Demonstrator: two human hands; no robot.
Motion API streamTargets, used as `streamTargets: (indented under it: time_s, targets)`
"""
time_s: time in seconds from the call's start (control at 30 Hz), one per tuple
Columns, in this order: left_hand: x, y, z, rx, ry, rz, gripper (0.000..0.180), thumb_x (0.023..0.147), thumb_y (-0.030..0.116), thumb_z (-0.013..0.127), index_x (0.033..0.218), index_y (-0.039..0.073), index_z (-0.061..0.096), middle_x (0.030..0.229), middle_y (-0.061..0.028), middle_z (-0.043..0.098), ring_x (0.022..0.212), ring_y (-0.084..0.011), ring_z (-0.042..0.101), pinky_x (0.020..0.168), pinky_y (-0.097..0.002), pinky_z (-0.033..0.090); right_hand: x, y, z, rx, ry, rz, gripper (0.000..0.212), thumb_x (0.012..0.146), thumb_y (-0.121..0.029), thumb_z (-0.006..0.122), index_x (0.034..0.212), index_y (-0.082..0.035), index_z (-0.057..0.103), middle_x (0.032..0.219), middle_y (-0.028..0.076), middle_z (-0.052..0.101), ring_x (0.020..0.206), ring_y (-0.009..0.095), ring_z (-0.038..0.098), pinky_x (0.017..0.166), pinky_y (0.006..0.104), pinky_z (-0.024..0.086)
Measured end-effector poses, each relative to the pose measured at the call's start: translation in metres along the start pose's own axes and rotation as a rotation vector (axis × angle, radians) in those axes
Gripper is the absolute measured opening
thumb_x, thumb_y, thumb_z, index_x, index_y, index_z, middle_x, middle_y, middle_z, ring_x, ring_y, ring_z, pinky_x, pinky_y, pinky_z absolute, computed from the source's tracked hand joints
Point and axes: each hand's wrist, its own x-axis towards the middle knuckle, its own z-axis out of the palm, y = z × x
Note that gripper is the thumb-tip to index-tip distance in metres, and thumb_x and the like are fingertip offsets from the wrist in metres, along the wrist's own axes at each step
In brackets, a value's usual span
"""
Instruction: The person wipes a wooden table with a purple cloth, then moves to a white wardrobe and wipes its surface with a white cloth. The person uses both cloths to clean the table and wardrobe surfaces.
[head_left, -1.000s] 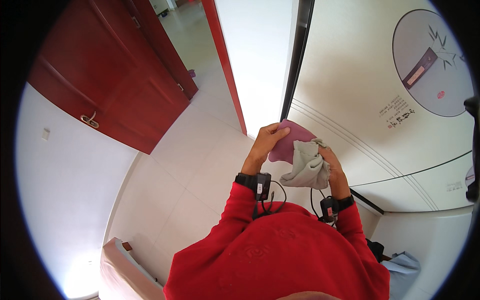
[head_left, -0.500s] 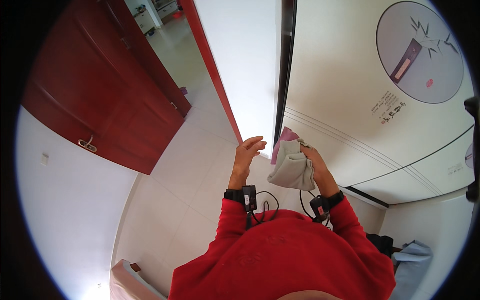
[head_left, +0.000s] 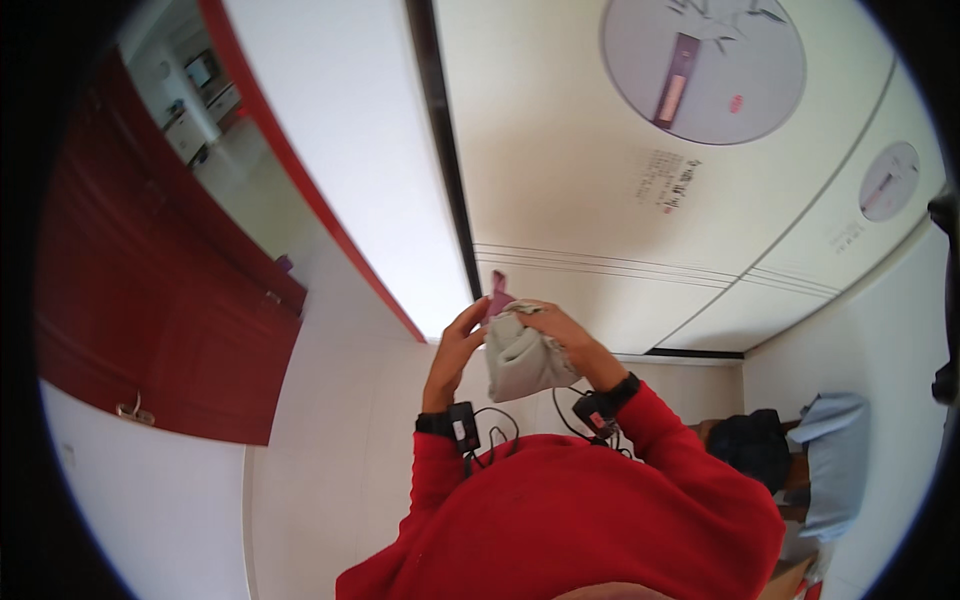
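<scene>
A folded pale grey-green cloth [head_left: 530,362] hangs in front of my chest, thick and layered. My right hand [head_left: 556,328] grips its upper right side, thumb across the top. A mauve-pink cloth [head_left: 500,298] sticks up from the bundle's upper left, with a narrow piece pointing upward. My left hand [head_left: 460,343] is closed at the bundle's left edge, its fingertips against the pink cloth; the bundle hides part of those fingers. Both wrists carry black straps with small black boxes and cables.
A cream wardrobe [head_left: 560,170] with round pictures stands ahead, beside a white wall end [head_left: 340,130]. At left, a dark red door [head_left: 190,310] stands ajar. Blue-grey cloth [head_left: 838,465] and dark clothing [head_left: 750,447] lie on wooden furniture at right.
My view has turned right, toward the wardrobe. My left hand, apart from the bundle before with fingers spread, has come in to its left side. My right hand still holds the cloth.
</scene>
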Motion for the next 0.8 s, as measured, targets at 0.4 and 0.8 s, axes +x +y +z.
streamTargets:
  time_s: [0.4, 0.8]
  targets:
    - [-0.014, 0.019, 0.006, -0.059, -0.106, -0.128, 0.067, 0.086, 0.022, 0.064, 0.142, 0.002, 0.034, 0.121, -0.0071, 0.055, 0.107, -0.015, 0.052, 0.094, -0.0287, 0.041, -0.001, -0.008, 0.008, 0.083, -0.09, 0.031, 0.02, 0.093, -0.016, 0.057, 0.108, -0.003, 0.059, 0.098, 0.004, 0.064, 0.086, 0.012, 0.062, 0.078, 0.0251, 0.051]
    - [-0.017, 0.012, 0.01, -0.191, -0.098, -0.242, 0.05, 0.087, 0.009, 0.057, 0.134, 0.003, 0.041, 0.107, -0.0056, 0.06, 0.081, -0.0101, 0.058, 0.064, -0.0233, 0.048, -0.003, -0.011, 0.007, 0.039, 0.011, 0.082, 0.029, 0.095, -0.025, 0.054, 0.113, -0.003, 0.056, 0.101, 0.005, 0.063, 0.089, 0.013, 0.062, 0.079, 0.027, 0.051]
